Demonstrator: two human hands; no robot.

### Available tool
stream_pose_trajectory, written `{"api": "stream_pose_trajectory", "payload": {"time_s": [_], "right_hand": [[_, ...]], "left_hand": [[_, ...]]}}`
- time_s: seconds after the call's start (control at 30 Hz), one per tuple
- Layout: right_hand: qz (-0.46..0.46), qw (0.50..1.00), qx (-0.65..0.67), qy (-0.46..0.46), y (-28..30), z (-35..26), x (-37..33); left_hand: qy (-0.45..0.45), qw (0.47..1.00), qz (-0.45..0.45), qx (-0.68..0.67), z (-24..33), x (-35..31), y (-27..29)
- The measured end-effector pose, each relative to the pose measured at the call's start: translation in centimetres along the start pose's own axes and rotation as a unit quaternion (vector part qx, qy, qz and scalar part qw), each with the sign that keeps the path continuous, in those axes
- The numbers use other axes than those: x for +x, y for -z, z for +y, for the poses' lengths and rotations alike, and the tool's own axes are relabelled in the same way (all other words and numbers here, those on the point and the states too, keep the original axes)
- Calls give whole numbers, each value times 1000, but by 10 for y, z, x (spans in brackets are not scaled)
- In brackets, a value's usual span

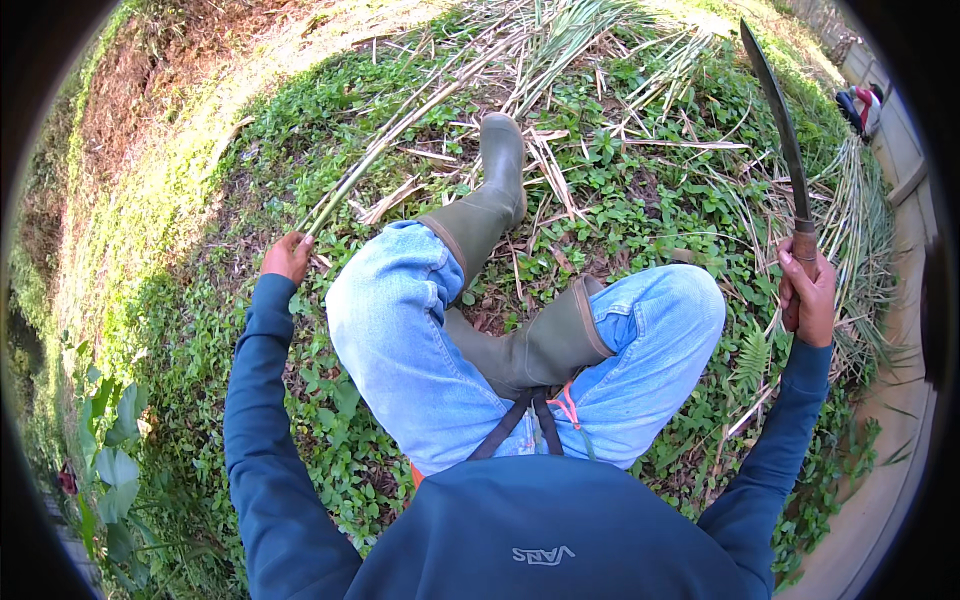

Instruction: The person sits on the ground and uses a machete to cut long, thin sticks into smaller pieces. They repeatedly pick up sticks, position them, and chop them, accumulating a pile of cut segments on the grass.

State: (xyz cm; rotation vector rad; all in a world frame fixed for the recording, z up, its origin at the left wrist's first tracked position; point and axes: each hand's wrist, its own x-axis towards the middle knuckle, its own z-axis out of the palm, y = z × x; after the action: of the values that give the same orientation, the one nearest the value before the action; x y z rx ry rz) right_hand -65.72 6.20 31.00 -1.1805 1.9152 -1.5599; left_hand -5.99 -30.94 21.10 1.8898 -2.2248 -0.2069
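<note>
In my right hand point(812, 290) is a machete point(780, 115); my fingers wrap round its brown wooden handle and the long dark blade points up and away. My left hand point(287, 257), out to the left beside my knee, is closed on the near ends of a few long thin stalks point(375, 155). These stalks run away to the upper right, toward a pile of long green stalks and leaves point(570, 50). The two hands are far apart, with my bent legs between them. The blade touches nothing that I can make out.
My olive rubber boots point(500, 170) and jeans-clad knees point(390, 310) take up the middle. Cut stalks point(865, 240) lie along a pale low wall or edging point(905, 400) at the right. Low leafy weeds point(280, 170) and dry stalk scraps point(550, 170) cover the ground.
</note>
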Motion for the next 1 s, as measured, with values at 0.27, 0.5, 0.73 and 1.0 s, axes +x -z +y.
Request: {"api": "stream_pose_trajectory", "payload": {"time_s": [0.27,0.5,0.73,1.0], "right_hand": [[-81,996,-26,33,-54,1,75],[-153,985,36,67,-170,56,111],[-327,905,-267,55,-229,116,127],[-416,883,-194,98,-351,167,158]], "left_hand": [[51,993,-91,-51,-14,3,20],[63,965,-171,-188,-32,40,-6],[84,936,-255,-228,-4,54,-78],[84,947,-226,-212,-2,39,-141]]}}
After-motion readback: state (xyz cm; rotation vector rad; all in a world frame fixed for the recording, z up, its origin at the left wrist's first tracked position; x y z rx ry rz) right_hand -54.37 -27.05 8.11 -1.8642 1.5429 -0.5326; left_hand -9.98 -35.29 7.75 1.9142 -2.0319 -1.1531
